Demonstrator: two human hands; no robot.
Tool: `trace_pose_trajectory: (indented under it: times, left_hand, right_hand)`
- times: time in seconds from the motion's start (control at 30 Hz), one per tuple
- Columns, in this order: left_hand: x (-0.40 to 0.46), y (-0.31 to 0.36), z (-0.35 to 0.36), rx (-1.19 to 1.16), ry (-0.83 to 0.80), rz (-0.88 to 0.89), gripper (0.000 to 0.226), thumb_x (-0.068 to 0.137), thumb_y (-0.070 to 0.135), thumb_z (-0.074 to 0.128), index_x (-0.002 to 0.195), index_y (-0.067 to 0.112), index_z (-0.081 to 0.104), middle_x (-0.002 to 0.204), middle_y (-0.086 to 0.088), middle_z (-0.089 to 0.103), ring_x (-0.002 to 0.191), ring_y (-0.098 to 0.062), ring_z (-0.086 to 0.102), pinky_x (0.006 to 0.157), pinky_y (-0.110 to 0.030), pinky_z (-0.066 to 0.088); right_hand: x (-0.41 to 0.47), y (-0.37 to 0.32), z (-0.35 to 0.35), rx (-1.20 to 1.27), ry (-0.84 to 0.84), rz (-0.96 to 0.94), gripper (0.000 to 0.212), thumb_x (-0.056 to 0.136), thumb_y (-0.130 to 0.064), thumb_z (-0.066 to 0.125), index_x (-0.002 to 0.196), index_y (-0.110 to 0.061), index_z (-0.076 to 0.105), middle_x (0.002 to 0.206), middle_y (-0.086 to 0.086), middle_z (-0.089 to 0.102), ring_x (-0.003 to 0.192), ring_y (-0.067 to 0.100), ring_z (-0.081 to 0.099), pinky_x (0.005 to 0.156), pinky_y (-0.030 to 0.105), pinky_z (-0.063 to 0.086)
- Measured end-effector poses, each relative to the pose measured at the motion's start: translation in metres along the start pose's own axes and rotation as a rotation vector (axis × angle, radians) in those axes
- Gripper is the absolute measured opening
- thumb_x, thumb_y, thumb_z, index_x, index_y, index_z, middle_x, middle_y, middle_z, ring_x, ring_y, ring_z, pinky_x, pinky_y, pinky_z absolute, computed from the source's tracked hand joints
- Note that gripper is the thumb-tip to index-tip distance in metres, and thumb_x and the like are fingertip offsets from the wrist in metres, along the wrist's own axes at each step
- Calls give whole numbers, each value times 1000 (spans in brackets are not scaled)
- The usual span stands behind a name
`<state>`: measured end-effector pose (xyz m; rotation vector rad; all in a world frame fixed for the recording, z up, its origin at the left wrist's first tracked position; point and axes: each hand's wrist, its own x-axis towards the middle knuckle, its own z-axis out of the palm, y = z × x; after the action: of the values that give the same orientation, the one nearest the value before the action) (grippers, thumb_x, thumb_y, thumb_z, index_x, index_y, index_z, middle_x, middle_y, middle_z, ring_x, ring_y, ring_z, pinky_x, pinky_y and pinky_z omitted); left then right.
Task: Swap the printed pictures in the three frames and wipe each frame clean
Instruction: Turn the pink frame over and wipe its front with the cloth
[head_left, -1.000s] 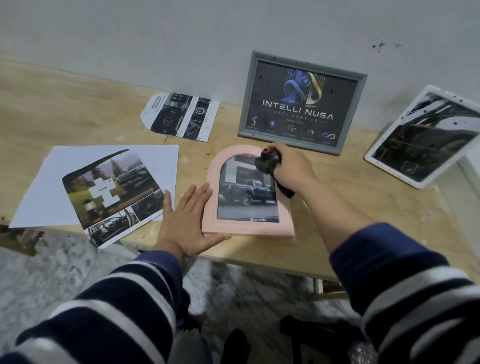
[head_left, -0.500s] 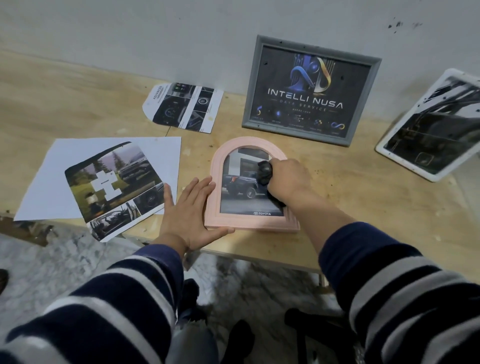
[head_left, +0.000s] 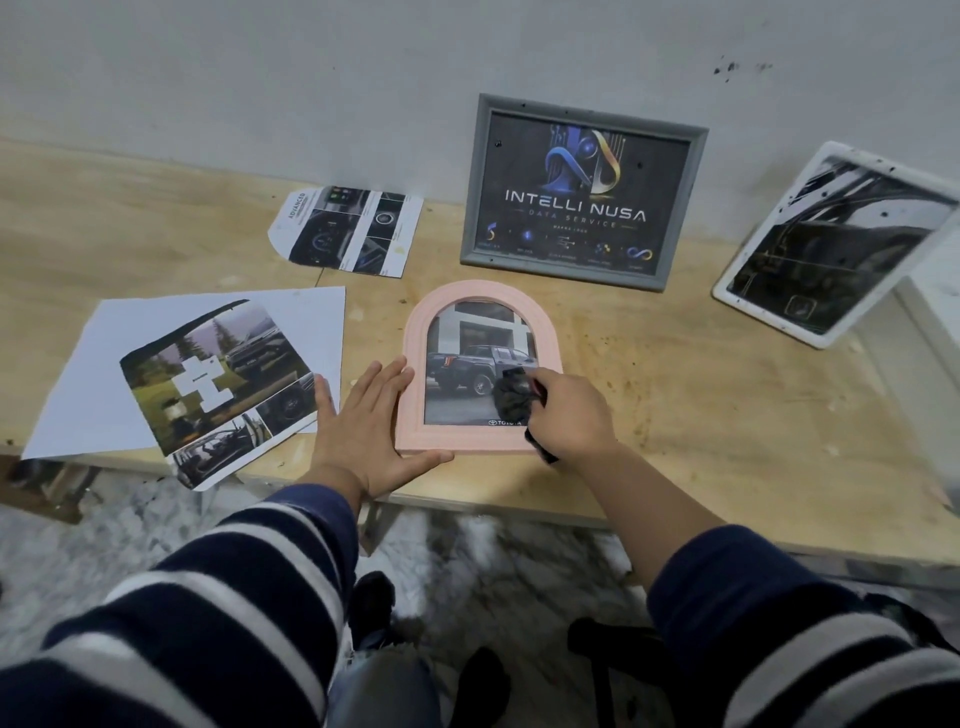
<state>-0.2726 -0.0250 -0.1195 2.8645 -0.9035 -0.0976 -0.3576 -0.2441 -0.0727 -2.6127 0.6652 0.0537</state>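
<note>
- Right now the right hand (head_left: 574, 413) grips a wadded dark cloth (head_left: 514, 397) and presses it on the glass of the pink arched frame (head_left: 480, 369), at about 5 o'clock on the pane; the left hand (head_left: 371, 418) lies flat with fingers spread, touching the frame's 9 o'clock edge, its thumb along the bottom rail.
- The pink frame lies face up near the front edge of the wooden table (head_left: 727, 415), at 6 o'clock from the grey frame (head_left: 582, 192), which leans upright against the wall.
- Risk, as I judge it: the frame sits close to the table's edge, so a hard stroke toward 6 o'clock could push it off if the left hand gives way.
- Pressing hard with the cloth could flex or crack the pane, or drag grit across it and leave scratches.
- A broad sweep toward 12 o'clock could knock the grey frame so that it slides down.
- The large loose print (head_left: 208, 374) at 9 o'clock overhangs the table edge and touches the left hand's little finger; a nudge could send it to the floor.
- The small print (head_left: 345, 228) at 11 o'clock lies well apart and looks safe.
- The white frame (head_left: 831, 244) at 2 o'clock is tilted, its glass carries dark specks, and glare makes its picture unreadable.
- The cloth and hand hide the pink frame's lower right corner and part of the lettering there.
- Whether this pane is clean yet cannot be told; the right fingertips are hidden by the cloth.
</note>
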Motion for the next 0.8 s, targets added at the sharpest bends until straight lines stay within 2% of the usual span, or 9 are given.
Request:
trace_pose_trajectory:
  times: [0.1,0.23,0.3,0.37,0.43,0.53,0.63,0.73,0.8]
  left_hand:
    - [2,0,-2,-27,-28,-9,115,58,95,28,151,29,14,160,15,7,148,-9,1,111,-65,-11]
    - [4,1,-11,-8,-121,-8,119,57,95,28,152,28,8,160,13,3,148,-11,-1,110,-66,-13]
    - [6,4,-17,-34,-174,-20,120,56,95,26,152,25,10,160,13,3,148,-12,3,111,-65,-12]
    - [11,12,-25,-130,-164,-65,113,61,92,27,149,22,23,157,9,18,144,-13,19,113,-59,3]
    - [22,15,-25,-243,-73,-183,86,77,79,39,138,19,38,143,2,41,129,-19,42,108,-51,26]
    - [41,20,-20,-381,23,-370,50,92,56,42,121,16,49,120,-5,58,109,-29,53,94,-49,44]
    - [56,39,-21,-580,-2,-471,45,98,45,34,123,10,49,122,-14,58,111,-36,51,95,-50,44]
    - [68,49,-25,-799,-11,-722,48,100,38,36,133,4,44,131,-18,50,118,-39,47,101,-49,40]
    - [69,46,-28,-943,-64,-821,46,100,36,34,131,4,46,125,-17,55,110,-36,53,99,-48,44]
  right_hand:
    - [-6,-1,-5,64,-57,32,37,85,-8,52,116,-25,63,102,5,69,92,28,63,70,30,49]
    - [-3,6,-18,590,-163,228,25,87,1,54,84,-21,65,79,0,63,78,21,63,69,29,52]
    - [-4,11,-23,814,-111,346,25,90,1,50,96,-18,65,81,1,61,75,17,56,63,24,45]
    - [-5,17,-25,950,-18,431,25,93,-1,47,102,-18,62,83,1,61,75,15,55,62,25,44]
    - [-5,22,-22,1004,72,494,22,96,-5,45,106,-18,60,88,1,61,76,14,56,61,25,45]
    - [-5,24,-16,1050,127,539,19,97,-9,44,109,-18,55,98,4,60,85,20,58,68,29,45]
    - [-6,22,-10,1109,111,560,17,98,-9,43,107,-20,52,95,1,58,85,19,57,76,32,45]
    - [-6,24,-9,1143,97,577,17,99,-10,42,107,-21,51,96,1,58,87,20,57,76,31,45]
    - [-5,26,-10,1162,90,587,16,99,-9,42,106,-20,52,93,0,58,87,21,57,72,30,45]
